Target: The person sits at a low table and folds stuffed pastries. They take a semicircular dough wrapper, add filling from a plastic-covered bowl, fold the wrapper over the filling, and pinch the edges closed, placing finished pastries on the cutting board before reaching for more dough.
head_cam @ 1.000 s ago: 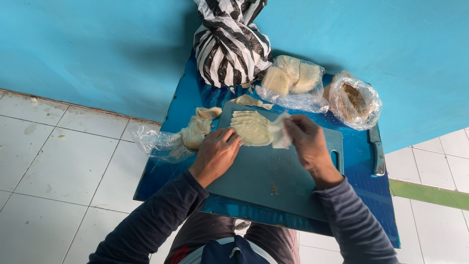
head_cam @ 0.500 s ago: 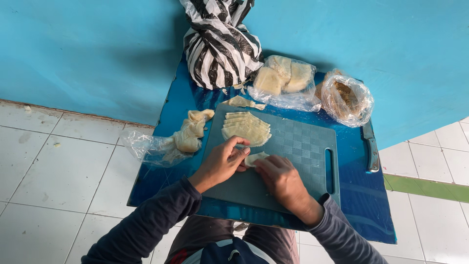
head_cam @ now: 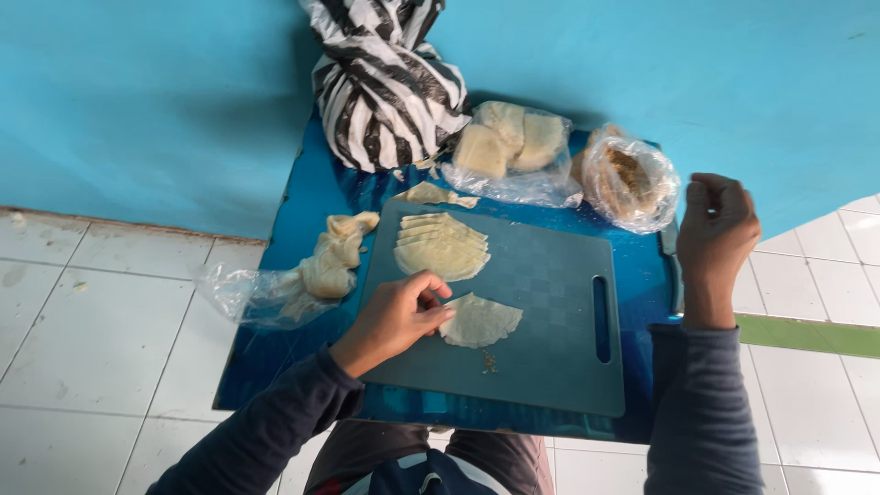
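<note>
1. Since the frame 0.5 s ago, the right hand [head_cam: 718,240] has been lifted off the board and is now raised at the right edge of the table, beyond the board's handle slot, with its fingers curled loosely inward; nothing can be seen held in it.
2. The left hand [head_cam: 396,317] is rested on the grey-green plastic cutting board [head_cam: 550,357], and its fingertips are pressed on the left edge of a single pale, half-round dough wrapper [head_cam: 481,321] laid flat near the board's middle.
3. A fanned stack of pale folded wrappers [head_cam: 442,249] is set at the board's upper left, just apart from the single wrapper.
4. The board is laid on a glossy blue tabletop [head_cam: 302,229].
5. A clear plastic bag of twisted pale dough [head_cam: 302,280] is placed left of the board.
6. Behind the board, a black-and-white striped plastic bag [head_cam: 385,87], a clear bag of pale square blocks [head_cam: 509,151] and a clear bag of brown filling [head_cam: 632,179] are lined along the turquoise wall [head_cam: 137,101].
7. A few crumbs [head_cam: 489,363] are scattered below the single wrapper.
</note>
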